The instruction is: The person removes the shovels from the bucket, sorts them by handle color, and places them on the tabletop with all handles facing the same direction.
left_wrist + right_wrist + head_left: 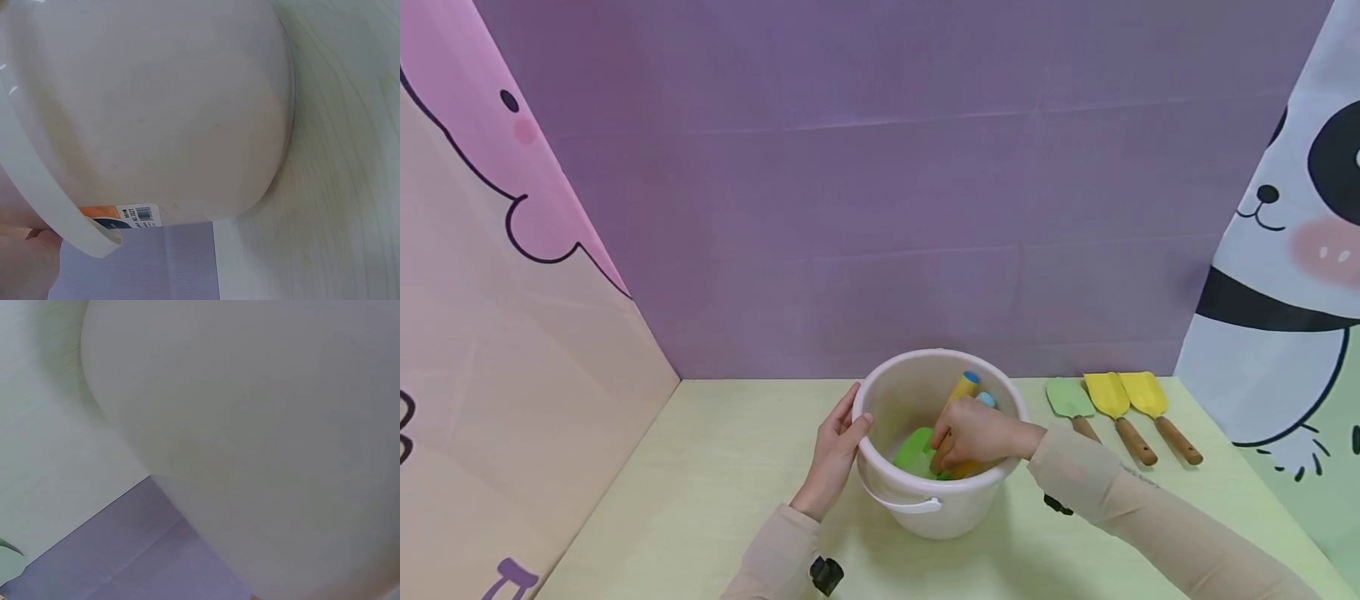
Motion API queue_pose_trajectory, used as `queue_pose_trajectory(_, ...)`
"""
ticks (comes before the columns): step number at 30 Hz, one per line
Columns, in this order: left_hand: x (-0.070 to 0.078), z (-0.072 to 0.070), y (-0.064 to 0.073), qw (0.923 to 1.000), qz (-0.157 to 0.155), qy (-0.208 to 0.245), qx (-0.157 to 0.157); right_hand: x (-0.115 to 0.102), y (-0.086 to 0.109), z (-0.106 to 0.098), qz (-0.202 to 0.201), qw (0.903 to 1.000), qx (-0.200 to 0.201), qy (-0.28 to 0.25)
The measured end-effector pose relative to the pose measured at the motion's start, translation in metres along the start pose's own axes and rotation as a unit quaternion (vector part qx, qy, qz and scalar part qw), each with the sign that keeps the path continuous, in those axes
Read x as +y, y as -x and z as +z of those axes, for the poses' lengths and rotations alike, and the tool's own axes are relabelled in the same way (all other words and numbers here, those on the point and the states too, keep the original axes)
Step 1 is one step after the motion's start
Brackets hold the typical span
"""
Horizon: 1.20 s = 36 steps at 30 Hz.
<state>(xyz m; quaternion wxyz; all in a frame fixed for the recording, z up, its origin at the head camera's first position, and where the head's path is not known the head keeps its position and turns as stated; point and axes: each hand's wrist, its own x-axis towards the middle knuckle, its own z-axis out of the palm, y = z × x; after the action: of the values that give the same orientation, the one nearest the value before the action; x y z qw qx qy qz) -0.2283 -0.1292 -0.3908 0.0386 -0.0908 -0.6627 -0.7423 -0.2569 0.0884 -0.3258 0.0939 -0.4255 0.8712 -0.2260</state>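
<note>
A white bucket [936, 508] stands on the table with its white handle [917, 506] hanging down at the front. At its left side, my left hand [833, 454] holds the rim, the thumb over the edge and the fingers along the outside. My right hand [973, 429] reaches inside, fingers curled round a brown handle that seems to belong to a bright green shovel [914, 452]. Yellow handles with blue ends, one of them a yellow handle [958, 392], lean inside too. In the right wrist view, the bucket wall [250, 425] hides the right hand's fingers.
Right of the bucket lie a light green shovel [1070, 398], a yellow shovel [1107, 394] and another yellow shovel [1144, 394], all with wooden handles. A purple cloth wall [880, 208] rises behind the pale wooden table [722, 467]. Printed panels flank both sides.
</note>
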Motion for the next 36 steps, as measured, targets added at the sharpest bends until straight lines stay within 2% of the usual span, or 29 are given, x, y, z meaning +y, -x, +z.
queue_pose_trajectory(3, 0.0, 0.001, 0.0, 1.0, -0.001, 0.002, 0.001, -0.002, 0.002, -0.002, -0.008, 0.9999, 0.0, -0.01)
queue_pose_trajectory(9, 0.001, 0.002, -0.001, 0.9999, -0.009, 0.007, 0.003, -0.004, 0.006, -0.007, 0.016, 0.999, -0.008, -0.042)
queue_pose_trajectory(14, 0.001, 0.002, -0.001, 1.0, -0.008, 0.0, 0.004, -0.004, 0.012, -0.015, 0.003, 0.9996, 0.013, -0.024)
queue_pose_trajectory(21, 0.003, 0.001, -0.001, 0.9999, -0.01, 0.003, 0.006, -0.003, 0.024, -0.031, 0.043, 0.9976, 0.044, -0.031)
queue_pose_trajectory(25, 0.003, 0.001, -0.001, 1.0, -0.003, 0.002, 0.004, -0.003, 0.032, -0.037, 0.05, 0.9961, 0.069, -0.019)
queue_pose_trajectory(30, 0.003, 0.002, -0.001, 1.0, 0.0, 0.0, 0.002, -0.004, 0.042, -0.042, 0.066, 0.9936, 0.083, -0.04)
queue_pose_trajectory(36, 0.005, 0.002, 0.0, 1.0, 0.0, 0.002, 0.002, -0.001, 0.051, -0.044, 0.067, 0.9915, 0.085, -0.072)
